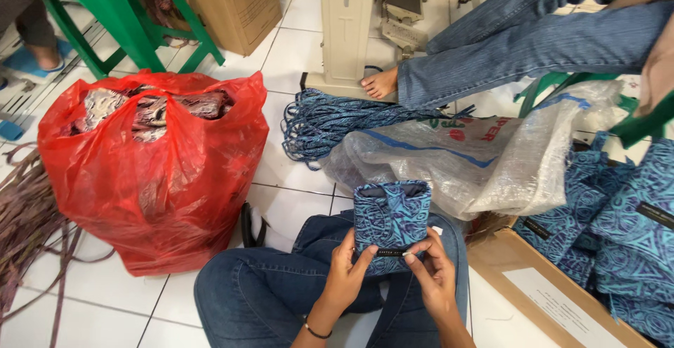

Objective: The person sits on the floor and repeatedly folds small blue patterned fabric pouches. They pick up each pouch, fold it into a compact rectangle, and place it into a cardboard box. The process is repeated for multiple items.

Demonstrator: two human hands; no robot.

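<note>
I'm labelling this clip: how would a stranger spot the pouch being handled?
Start at the big red plastic bag, then look right to the jeans-clad lap. The small blue patterned fabric pouch is pinched there by both hands; the matching pouches lie piled at the cardboard box.

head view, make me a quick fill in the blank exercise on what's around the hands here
1. Both hands, left hand and right hand, hold a folded pouch patterned in ____ and black.
2. The big plastic bag stuffed with fabric is ____.
3. More patterned pouches sit piled over a ____ box on the right.
4. The stool at top left is ____.

Missing words: blue; red; cardboard; green
</note>
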